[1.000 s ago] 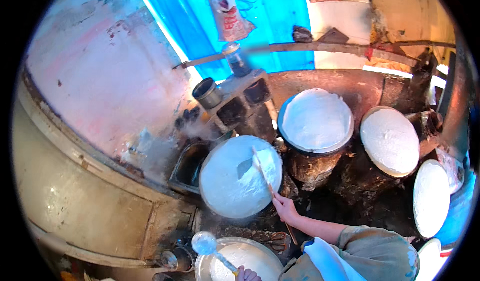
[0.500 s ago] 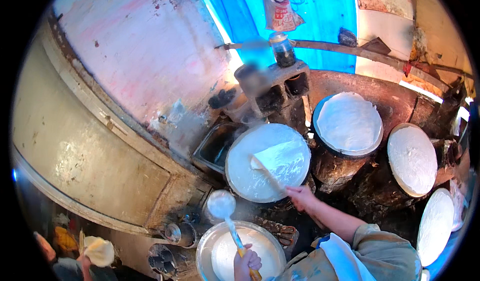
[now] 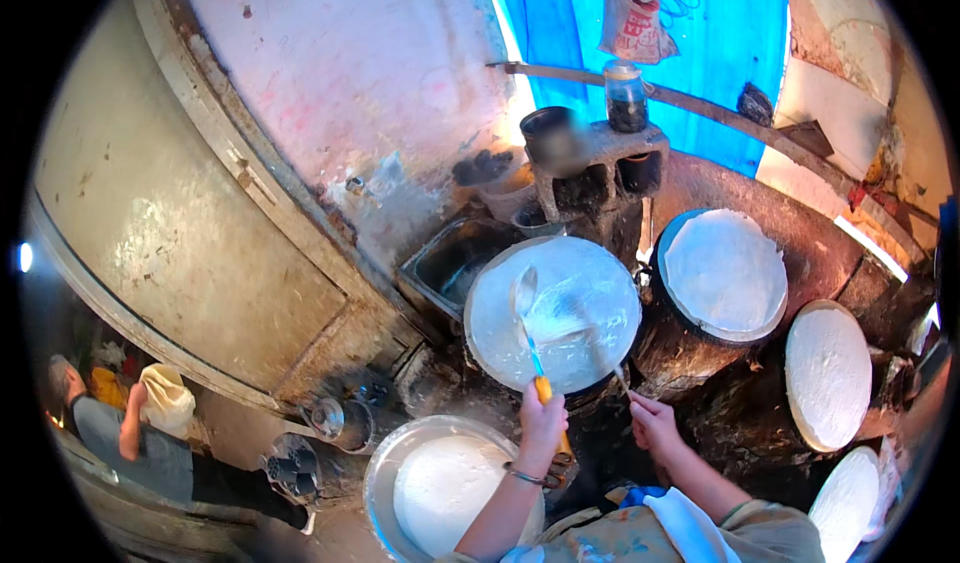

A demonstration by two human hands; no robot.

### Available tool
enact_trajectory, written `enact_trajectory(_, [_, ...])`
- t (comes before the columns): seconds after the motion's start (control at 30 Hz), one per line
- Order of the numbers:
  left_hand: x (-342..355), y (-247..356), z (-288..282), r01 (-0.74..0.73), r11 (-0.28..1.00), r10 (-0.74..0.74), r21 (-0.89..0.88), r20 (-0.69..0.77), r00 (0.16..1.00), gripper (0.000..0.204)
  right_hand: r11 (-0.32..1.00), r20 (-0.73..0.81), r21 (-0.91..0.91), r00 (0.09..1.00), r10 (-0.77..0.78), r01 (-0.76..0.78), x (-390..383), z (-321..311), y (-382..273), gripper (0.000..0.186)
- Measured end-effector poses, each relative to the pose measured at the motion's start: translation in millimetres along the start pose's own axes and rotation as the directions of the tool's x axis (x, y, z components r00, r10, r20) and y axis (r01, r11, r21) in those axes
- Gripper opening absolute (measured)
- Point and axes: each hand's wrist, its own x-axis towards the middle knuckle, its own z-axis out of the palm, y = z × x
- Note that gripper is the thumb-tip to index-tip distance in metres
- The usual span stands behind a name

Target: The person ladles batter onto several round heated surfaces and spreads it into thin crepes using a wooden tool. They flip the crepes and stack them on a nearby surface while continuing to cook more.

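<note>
My left hand point(image 3: 545, 418) grips the yellow-and-blue handle of a ladle point(image 3: 525, 298), its bowl down on the round pan point(image 3: 470, 313). A wet, pale batter layer point(image 3: 585, 273) covers that pan. In my right hand point(image 3: 652, 425) is a thin stick-handled tool point(image 3: 619, 371); its blurred far end reaches over the pan's right part, and its kind cannot be made out. Near my left forearm stands a metal basin point(image 3: 372, 488) of white batter point(image 3: 440, 493).
To the right are a second round pan with a white sheet point(image 3: 725, 273) and two more white rounds point(image 3: 828, 373) point(image 3: 848, 503). A glass jar point(image 3: 627, 93) and a dark pot point(image 3: 552, 138) sit on blocks behind. Another person point(image 3: 145, 443) holds pale cloth-like material at far left.
My left hand has brought the ladle from above the basin onto the pan. The pale triangular shape at my right tool's end no longer shows. The view has shifted.
</note>
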Motion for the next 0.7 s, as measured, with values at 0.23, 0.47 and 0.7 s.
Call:
enact_trajectory(0.23, [-23, -54, 46, 0.272, 0.874, -0.299, -0.402, -0.003, 0.954, 0.014, 0.988, 0.143, 0.068, 0.979, -0.147, 0.138, 60, 56, 74, 0.036])
enact_trajectory(0.47, [-37, 35, -34, 0.614, 0.039, 0.010, -0.789, 0.614, 0.789, 0.011, 0.993, 0.358, 0.120, 0.933, -0.032, -0.012, 17, 93, -35, 0.033])
enact_trajectory(0.7, [-14, 48, -22, 0.532, -0.044, 0.029, -0.846, 0.531, 0.847, 0.016, 0.836, 0.063, -0.200, 0.858, -0.509, 0.511, 34, 86, -78, 0.033])
